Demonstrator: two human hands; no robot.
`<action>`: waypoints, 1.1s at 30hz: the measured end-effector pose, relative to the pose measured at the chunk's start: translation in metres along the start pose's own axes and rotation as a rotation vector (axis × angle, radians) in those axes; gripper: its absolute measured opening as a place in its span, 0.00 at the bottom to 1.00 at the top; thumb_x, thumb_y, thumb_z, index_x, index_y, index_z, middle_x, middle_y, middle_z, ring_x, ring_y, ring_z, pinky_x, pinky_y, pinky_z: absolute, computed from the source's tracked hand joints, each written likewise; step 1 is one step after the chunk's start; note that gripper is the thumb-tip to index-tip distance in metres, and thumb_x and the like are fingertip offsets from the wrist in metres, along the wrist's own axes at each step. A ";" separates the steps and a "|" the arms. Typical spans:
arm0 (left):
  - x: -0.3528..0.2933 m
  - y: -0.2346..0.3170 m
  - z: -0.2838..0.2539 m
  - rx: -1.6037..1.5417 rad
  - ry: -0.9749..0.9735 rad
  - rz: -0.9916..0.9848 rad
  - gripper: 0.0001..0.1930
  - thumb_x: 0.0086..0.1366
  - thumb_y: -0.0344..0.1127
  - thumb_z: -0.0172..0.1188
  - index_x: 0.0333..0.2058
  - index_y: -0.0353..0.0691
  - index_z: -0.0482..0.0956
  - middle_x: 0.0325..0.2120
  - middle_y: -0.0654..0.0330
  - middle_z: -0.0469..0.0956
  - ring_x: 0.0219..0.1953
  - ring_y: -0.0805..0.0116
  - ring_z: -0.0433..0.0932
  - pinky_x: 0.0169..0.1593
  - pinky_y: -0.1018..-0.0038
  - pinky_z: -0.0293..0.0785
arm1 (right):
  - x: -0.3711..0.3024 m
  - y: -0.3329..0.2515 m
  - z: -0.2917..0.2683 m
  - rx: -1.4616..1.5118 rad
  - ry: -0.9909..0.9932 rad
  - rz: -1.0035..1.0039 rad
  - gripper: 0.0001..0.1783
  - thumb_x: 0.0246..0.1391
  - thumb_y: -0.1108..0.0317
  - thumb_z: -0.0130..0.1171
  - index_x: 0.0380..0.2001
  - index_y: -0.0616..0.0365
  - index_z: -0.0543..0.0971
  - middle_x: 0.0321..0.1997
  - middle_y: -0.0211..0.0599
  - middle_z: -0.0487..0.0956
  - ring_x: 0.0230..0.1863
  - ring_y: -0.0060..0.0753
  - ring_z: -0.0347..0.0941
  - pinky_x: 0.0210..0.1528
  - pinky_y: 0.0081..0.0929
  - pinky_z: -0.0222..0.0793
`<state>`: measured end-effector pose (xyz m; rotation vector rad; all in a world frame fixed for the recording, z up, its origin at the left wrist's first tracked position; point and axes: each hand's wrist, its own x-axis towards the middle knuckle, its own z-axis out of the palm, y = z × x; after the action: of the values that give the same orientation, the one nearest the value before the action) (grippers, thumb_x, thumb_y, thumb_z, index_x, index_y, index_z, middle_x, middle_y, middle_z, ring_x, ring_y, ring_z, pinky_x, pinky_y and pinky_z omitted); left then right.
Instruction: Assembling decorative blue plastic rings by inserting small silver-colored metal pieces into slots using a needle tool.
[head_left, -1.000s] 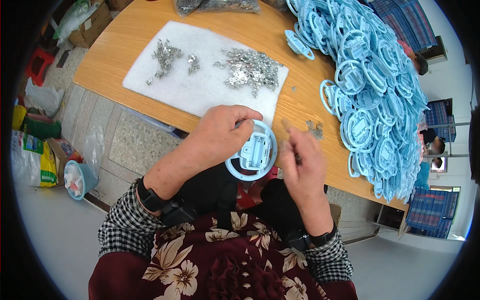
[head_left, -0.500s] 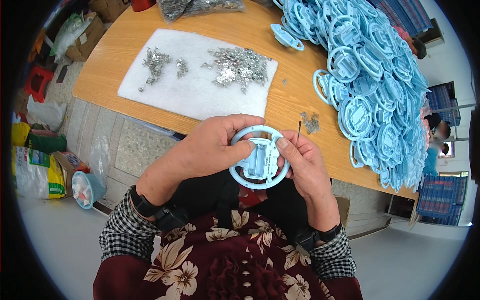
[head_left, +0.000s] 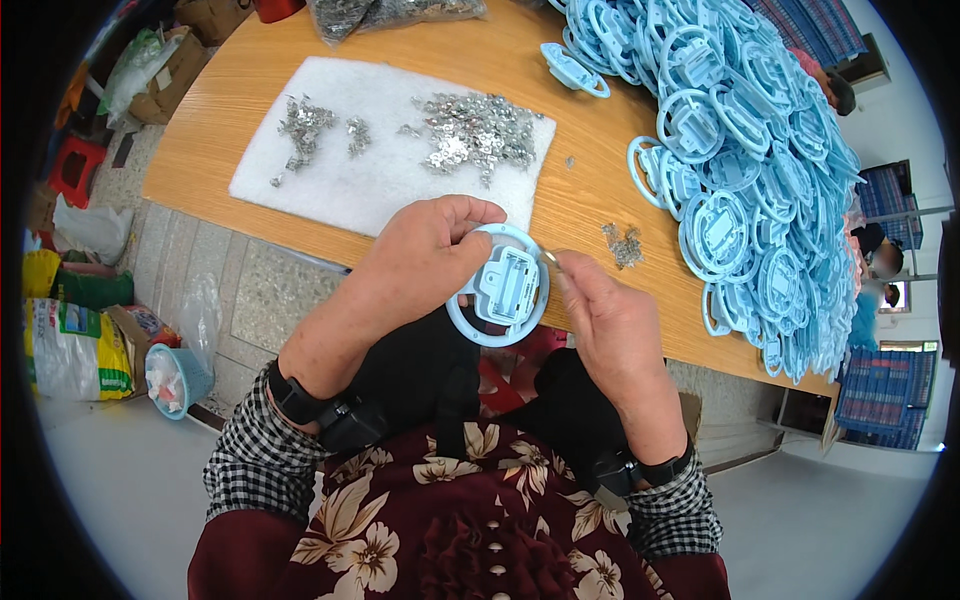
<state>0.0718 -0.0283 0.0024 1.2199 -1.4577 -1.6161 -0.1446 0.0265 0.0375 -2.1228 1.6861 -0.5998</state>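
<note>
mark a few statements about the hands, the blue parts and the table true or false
1. The left hand holds a light-blue ring-shaped part. True.
2. The right hand rests on the white pad. False: the right hand is beside the ring-shaped part, off the pad.
3. Small metal pieces lie on the pad. True.
4. The pile of blue parts is on the left. False: the pile is on the table's right.

no lettering, number or sign is legible. printed marking on the yellow, green and white bag, left side: too small to read.
</note>
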 end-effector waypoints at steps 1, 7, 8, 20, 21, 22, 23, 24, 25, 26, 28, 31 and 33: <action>0.001 -0.004 0.000 0.067 0.022 0.043 0.18 0.69 0.31 0.54 0.53 0.26 0.75 0.34 0.58 0.83 0.29 0.78 0.80 0.31 0.79 0.78 | 0.001 -0.002 -0.002 -0.129 -0.046 -0.043 0.11 0.63 0.64 0.57 0.47 0.48 0.79 0.29 0.45 0.81 0.29 0.52 0.79 0.29 0.41 0.74; 0.001 0.001 0.003 0.109 0.025 0.005 0.18 0.70 0.31 0.52 0.53 0.25 0.76 0.32 0.57 0.83 0.28 0.77 0.80 0.31 0.79 0.78 | 0.006 -0.006 -0.006 -0.291 -0.048 -0.177 0.16 0.57 0.67 0.60 0.50 0.46 0.79 0.26 0.37 0.80 0.25 0.45 0.79 0.25 0.39 0.73; 0.001 0.001 0.003 0.108 0.026 0.003 0.18 0.70 0.31 0.52 0.53 0.25 0.76 0.32 0.57 0.83 0.28 0.77 0.80 0.31 0.79 0.78 | 0.006 -0.008 -0.007 -0.290 -0.050 -0.178 0.16 0.57 0.67 0.60 0.50 0.46 0.79 0.26 0.37 0.80 0.25 0.45 0.79 0.25 0.39 0.73; 0.000 0.003 0.006 0.138 0.052 0.011 0.17 0.69 0.31 0.51 0.50 0.25 0.78 0.29 0.58 0.83 0.25 0.77 0.79 0.27 0.79 0.76 | 0.012 -0.022 -0.017 -0.593 -0.128 -0.322 0.26 0.48 0.70 0.61 0.54 0.50 0.79 0.22 0.31 0.74 0.22 0.35 0.77 0.21 0.32 0.71; 0.000 0.003 0.006 0.148 0.055 0.019 0.17 0.69 0.31 0.51 0.50 0.25 0.78 0.29 0.57 0.83 0.25 0.77 0.79 0.27 0.79 0.76 | 0.013 -0.025 -0.018 -0.624 -0.133 -0.350 0.26 0.48 0.71 0.61 0.54 0.51 0.79 0.22 0.31 0.75 0.22 0.34 0.77 0.22 0.32 0.71; 0.001 0.002 0.006 0.158 0.058 0.026 0.17 0.69 0.31 0.51 0.51 0.25 0.78 0.29 0.57 0.83 0.25 0.77 0.79 0.27 0.79 0.76 | 0.014 -0.026 -0.019 -0.656 -0.139 -0.378 0.26 0.48 0.71 0.60 0.54 0.53 0.79 0.22 0.31 0.75 0.21 0.34 0.77 0.22 0.31 0.71; 0.000 0.002 0.006 0.154 0.060 0.026 0.17 0.69 0.31 0.51 0.51 0.25 0.78 0.29 0.57 0.83 0.25 0.77 0.79 0.27 0.79 0.76 | 0.015 -0.026 -0.020 -0.658 -0.142 -0.381 0.26 0.48 0.71 0.60 0.54 0.53 0.79 0.22 0.31 0.75 0.21 0.34 0.77 0.22 0.31 0.71; 0.000 0.002 0.006 0.159 0.063 0.028 0.17 0.69 0.31 0.51 0.50 0.25 0.78 0.29 0.57 0.83 0.25 0.77 0.79 0.28 0.78 0.76 | 0.016 -0.024 -0.021 -0.633 -0.166 -0.385 0.26 0.48 0.71 0.60 0.54 0.53 0.79 0.22 0.31 0.75 0.21 0.34 0.77 0.22 0.32 0.72; 0.000 0.001 0.006 0.165 0.066 0.029 0.17 0.68 0.31 0.52 0.50 0.25 0.78 0.29 0.56 0.84 0.25 0.77 0.79 0.28 0.78 0.77 | 0.017 -0.023 -0.022 -0.608 -0.191 -0.390 0.26 0.48 0.71 0.59 0.54 0.54 0.79 0.21 0.32 0.75 0.21 0.35 0.77 0.23 0.33 0.72; -0.001 0.002 0.006 0.161 0.068 0.029 0.17 0.68 0.31 0.52 0.50 0.25 0.78 0.29 0.56 0.84 0.25 0.77 0.79 0.28 0.78 0.77 | 0.018 -0.021 -0.022 -0.610 -0.193 -0.392 0.26 0.48 0.71 0.59 0.54 0.54 0.79 0.21 0.32 0.75 0.21 0.35 0.77 0.23 0.33 0.72; -0.001 0.006 0.008 0.178 0.079 0.050 0.17 0.68 0.31 0.52 0.49 0.25 0.79 0.29 0.55 0.84 0.26 0.76 0.80 0.29 0.77 0.77 | 0.019 -0.017 -0.022 -0.576 -0.178 -0.447 0.26 0.48 0.72 0.59 0.54 0.54 0.78 0.19 0.32 0.75 0.21 0.36 0.77 0.23 0.35 0.72; -0.001 0.003 0.007 0.189 0.081 0.047 0.16 0.67 0.30 0.52 0.48 0.25 0.79 0.29 0.54 0.84 0.26 0.75 0.80 0.30 0.76 0.78 | 0.019 -0.026 -0.023 -0.599 -0.215 -0.386 0.24 0.48 0.72 0.58 0.52 0.54 0.78 0.18 0.33 0.76 0.21 0.39 0.78 0.23 0.36 0.72; -0.002 0.001 0.008 0.201 0.087 0.067 0.16 0.66 0.30 0.52 0.48 0.25 0.79 0.28 0.54 0.84 0.26 0.74 0.80 0.31 0.75 0.77 | 0.018 -0.032 -0.022 -0.607 -0.239 -0.338 0.21 0.48 0.72 0.58 0.50 0.55 0.79 0.18 0.34 0.76 0.21 0.40 0.78 0.23 0.36 0.72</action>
<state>0.0652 -0.0242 0.0036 1.3203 -1.6176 -1.3810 -0.1267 0.0152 0.0746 -2.7950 1.5106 0.1173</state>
